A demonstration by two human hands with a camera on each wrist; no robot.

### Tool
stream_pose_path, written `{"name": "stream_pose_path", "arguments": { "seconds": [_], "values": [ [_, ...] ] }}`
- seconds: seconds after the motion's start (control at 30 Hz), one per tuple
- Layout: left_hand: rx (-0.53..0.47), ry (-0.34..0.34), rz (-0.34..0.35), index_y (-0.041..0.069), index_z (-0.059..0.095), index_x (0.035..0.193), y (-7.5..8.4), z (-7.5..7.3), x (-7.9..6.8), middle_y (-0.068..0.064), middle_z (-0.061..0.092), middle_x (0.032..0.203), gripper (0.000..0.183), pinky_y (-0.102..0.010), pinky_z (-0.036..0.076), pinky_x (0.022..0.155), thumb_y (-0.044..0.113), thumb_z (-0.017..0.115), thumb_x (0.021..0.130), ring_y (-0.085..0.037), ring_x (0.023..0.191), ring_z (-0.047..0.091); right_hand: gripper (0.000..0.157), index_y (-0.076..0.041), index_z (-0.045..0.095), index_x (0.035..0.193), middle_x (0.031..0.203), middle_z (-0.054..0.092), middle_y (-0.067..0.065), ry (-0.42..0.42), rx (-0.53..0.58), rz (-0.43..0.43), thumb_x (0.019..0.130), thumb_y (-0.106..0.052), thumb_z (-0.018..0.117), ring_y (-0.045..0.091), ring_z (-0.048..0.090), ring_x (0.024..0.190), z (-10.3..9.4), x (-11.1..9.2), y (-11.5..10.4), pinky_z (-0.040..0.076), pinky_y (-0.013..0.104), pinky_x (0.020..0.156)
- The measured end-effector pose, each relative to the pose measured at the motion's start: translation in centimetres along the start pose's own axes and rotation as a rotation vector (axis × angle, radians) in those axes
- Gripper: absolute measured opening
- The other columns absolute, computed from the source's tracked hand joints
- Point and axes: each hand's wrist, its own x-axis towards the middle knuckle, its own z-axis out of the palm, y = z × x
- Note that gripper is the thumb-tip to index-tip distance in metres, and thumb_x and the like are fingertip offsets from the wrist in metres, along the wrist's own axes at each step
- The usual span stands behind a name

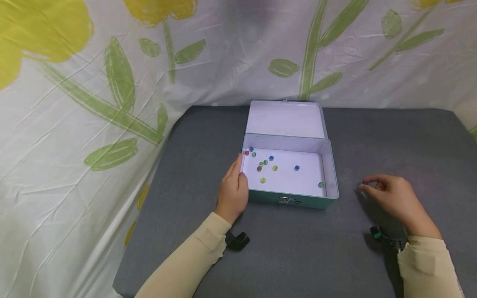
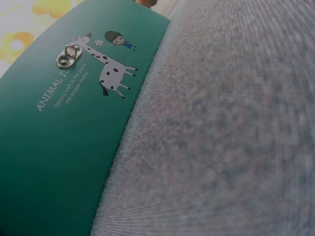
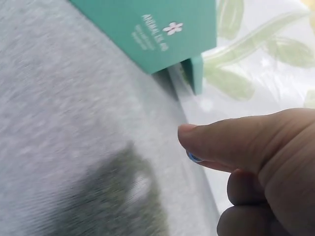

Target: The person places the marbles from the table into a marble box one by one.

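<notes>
A green tin box (image 1: 268, 198) with a white inside stands on the grey table, its hinged lid (image 1: 286, 119) laid back. Several small coloured marbles lie scattered on its floor, among them a blue marble (image 1: 297, 168) and a yellow marble (image 1: 263, 180). Along the box's left wall rests my left hand (image 1: 232, 190), its fingers extended. To the right of the box, just above the table, my right hand (image 1: 396, 198) pinches a blue marble (image 3: 193, 157) between thumb and forefinger; most of that marble is hidden by the fingers.
A dark grey cloth (image 1: 298, 248) covers the table. Behind and at the left hangs a white curtain (image 1: 231, 62) printed with yellow flowers and green leaves. The box's front carries a metal clasp (image 2: 69, 56) and a giraffe drawing (image 2: 113, 73).
</notes>
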Motion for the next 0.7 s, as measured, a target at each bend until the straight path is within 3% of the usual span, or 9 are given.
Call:
{"name": "stream_pose_path", "arguments": {
  "seconds": [0.4, 0.7],
  "values": [
    [0.027, 0.004, 0.004, -0.001, 0.040, 0.160, -0.1, -0.1, 0.0, -0.014, 0.047, 0.161, 0.054, -0.049, 0.050, 0.105, 0.007, 0.040, 0.107, -0.022, 0.145, 0.050, 0.037, 0.005, 0.073, 0.120, 0.064, 0.047, 0.005, 0.006, 0.009, -0.046, 0.103, -0.028, 0.069, 0.013, 0.036, 0.051, -2.2, 2.0, -2.9, 0.032, 0.032, 0.047],
    [0.024, 0.013, 0.017, -0.003, 0.041, 0.159, 0.0, -0.1, 0.1, -0.015, 0.049, 0.160, 0.054, -0.050, 0.049, 0.109, 0.006, 0.042, 0.106, -0.024, 0.144, 0.051, 0.038, -0.001, 0.073, 0.121, 0.063, 0.044, 0.004, -0.023, 0.010, -0.084, 0.103, -0.034, 0.069, 0.015, 0.034, 0.051, -2.9, 4.1, -5.9, 0.030, 0.033, 0.048]
  ]
}}
